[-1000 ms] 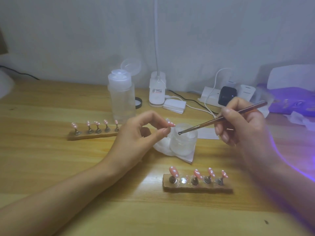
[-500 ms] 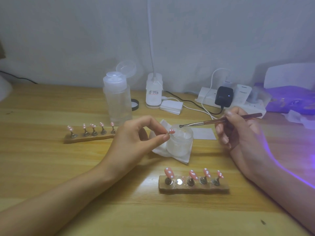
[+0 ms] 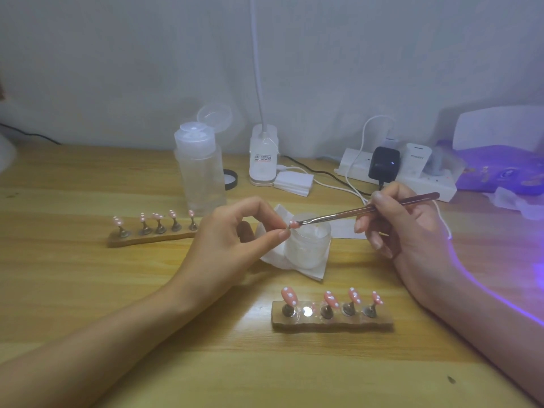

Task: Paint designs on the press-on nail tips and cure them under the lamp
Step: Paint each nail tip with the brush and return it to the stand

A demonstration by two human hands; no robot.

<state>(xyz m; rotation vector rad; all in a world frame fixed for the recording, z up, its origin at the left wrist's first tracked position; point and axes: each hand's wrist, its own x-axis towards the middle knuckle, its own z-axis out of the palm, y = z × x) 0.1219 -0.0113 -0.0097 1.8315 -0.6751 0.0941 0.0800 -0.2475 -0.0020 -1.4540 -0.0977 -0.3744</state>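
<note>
Counter (image 3: 88,290): light wooden top; it carries everything I list below.
Curing lamp (image 3: 497,169): white hood at the far right, against the wall. It throws a violet glow across the counter edge. I cannot read its interior.
Bottle (image 3: 201,178): clear, upright, flip cap open, standing behind the far rack.
Left hand (image 3: 229,240): thumb and forefinger pinch the nail tip, held just over the jar's left rim.
Right hand (image 3: 406,228): fingers closed around the brush in a pen grip.
Near rack (image 3: 332,320): wooden strip in front of the jar. I count four pink tips with white dots on metal stands; the second position from the left shows a bare silver disc.
Far rack (image 3: 150,237): wooden strip to the left, with five pink dotted tips, all upright.
Jar (image 3: 309,245): frosted, open, set on a white tissue (image 3: 306,270) between the two hands.
Brush (image 3: 368,209): slim reddish handle, metal ferrule, sloping down to the left. Its bristles touch the nail tip.
Nail tip (image 3: 293,223): pink, glossy; any pattern is too small for me to read.
</note>
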